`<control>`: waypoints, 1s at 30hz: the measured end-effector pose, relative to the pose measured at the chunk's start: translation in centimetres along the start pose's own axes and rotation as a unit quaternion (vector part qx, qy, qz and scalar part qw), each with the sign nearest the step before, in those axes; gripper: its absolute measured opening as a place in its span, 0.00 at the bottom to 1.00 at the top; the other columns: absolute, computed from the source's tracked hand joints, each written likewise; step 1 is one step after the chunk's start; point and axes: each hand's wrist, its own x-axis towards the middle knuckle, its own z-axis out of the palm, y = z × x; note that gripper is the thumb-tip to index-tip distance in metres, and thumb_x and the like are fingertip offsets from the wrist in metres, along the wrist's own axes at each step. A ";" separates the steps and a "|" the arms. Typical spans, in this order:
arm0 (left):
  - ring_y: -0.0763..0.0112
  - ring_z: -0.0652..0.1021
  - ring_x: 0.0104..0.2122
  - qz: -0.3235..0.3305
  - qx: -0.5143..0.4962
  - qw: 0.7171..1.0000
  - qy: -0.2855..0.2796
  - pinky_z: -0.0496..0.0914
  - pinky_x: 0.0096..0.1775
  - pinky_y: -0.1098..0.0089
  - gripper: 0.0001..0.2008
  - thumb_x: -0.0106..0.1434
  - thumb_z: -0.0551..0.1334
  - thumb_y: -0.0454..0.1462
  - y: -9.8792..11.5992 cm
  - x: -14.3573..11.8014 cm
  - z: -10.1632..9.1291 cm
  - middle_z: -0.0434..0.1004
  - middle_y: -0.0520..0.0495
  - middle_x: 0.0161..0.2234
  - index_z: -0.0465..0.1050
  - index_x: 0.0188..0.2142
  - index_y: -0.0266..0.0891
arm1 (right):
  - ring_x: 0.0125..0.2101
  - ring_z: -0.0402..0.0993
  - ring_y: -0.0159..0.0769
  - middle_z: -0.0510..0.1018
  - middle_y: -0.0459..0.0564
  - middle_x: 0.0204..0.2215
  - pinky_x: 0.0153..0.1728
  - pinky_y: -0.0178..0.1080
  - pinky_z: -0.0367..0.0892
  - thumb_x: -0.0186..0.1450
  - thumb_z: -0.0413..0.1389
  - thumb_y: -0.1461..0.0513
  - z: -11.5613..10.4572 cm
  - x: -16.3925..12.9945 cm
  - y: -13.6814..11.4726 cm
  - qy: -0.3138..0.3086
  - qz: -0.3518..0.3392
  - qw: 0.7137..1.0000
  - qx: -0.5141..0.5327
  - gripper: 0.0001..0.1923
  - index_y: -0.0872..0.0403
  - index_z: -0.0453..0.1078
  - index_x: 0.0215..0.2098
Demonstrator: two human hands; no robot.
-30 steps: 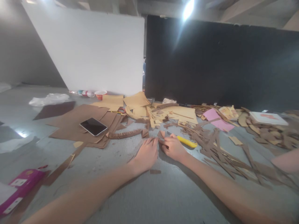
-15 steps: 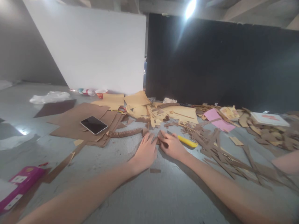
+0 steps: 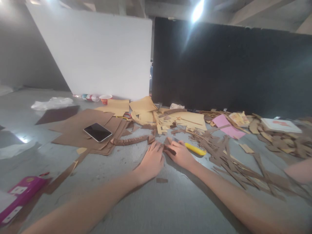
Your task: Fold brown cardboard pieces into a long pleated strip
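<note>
Little has shifted since a second ago — both hands stay together over the small brown cardboard piece [image 3: 168,150] on the grey surface [image 3: 170,201]. Left hand [image 3: 152,159] lies flat, fingers spread, pinning it; right hand [image 3: 180,153] is closed around the piece's dark edge, the yellow utility knife [image 3: 194,149] lying just beside it. Firm, even downward pressure would keep the piece from slipping — fingertips clear of the blade.

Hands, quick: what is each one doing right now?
Left hand: open, flat on the floor, fingertips on a small brown cardboard piece.
Right hand: shut on the yellow utility knife.
</note>
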 end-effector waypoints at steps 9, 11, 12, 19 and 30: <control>0.52 0.67 0.66 -0.005 0.005 1.000 -0.003 0.67 0.65 0.47 0.23 0.67 0.52 0.27 0.1 0.2 0.0 0.72 0.36 0.62 0.71 0.59 0.36 | 0.37 0.74 0.39 0.79 0.51 0.36 0.48 0.43 0.62 0.80 0.51 0.59 0.4 0.0 0.3 0.006 -0.015 1.000 0.014 0.14 0.50 0.80 0.47; 0.53 0.68 0.66 -0.001 0.001 1.000 0.000 0.67 0.65 0.49 0.23 0.67 0.52 0.27 0.0 0.2 0.1 0.72 0.36 0.62 0.71 0.59 0.37 | 0.38 0.74 0.39 0.79 0.51 0.37 0.48 0.43 0.62 0.79 0.53 0.61 0.6 0.0 0.5 0.013 -0.001 0.999 0.030 0.12 0.51 0.80 0.46; 0.53 0.67 0.67 0.003 -0.003 1.000 0.001 0.67 0.65 0.49 0.23 0.67 0.52 0.27 0.0 0.2 0.1 0.72 0.37 0.62 0.71 0.59 0.38 | 0.38 0.74 0.38 0.80 0.50 0.38 0.48 0.43 0.62 0.78 0.54 0.62 0.6 0.1 0.5 0.016 0.007 0.999 0.043 0.10 0.51 0.79 0.45; 0.54 0.70 0.66 0.025 0.010 0.999 -0.019 0.66 0.66 0.50 0.25 0.66 0.52 0.26 0.1 0.2 0.1 0.73 0.38 0.62 0.71 0.60 0.38 | 0.33 0.73 0.36 0.79 0.47 0.33 0.43 0.40 0.64 0.74 0.59 0.63 0.3 0.3 0.5 0.027 0.040 0.994 0.094 0.05 0.52 0.77 0.41; 0.52 0.72 0.64 0.027 0.022 0.999 -0.021 0.67 0.65 0.49 0.24 0.66 0.53 0.26 0.3 0.3 0.0 0.74 0.34 0.62 0.72 0.60 0.34 | 0.32 0.72 0.36 0.79 0.47 0.33 0.43 0.41 0.63 0.77 0.57 0.58 0.4 0.2 0.7 0.034 0.032 0.992 0.114 0.10 0.50 0.80 0.41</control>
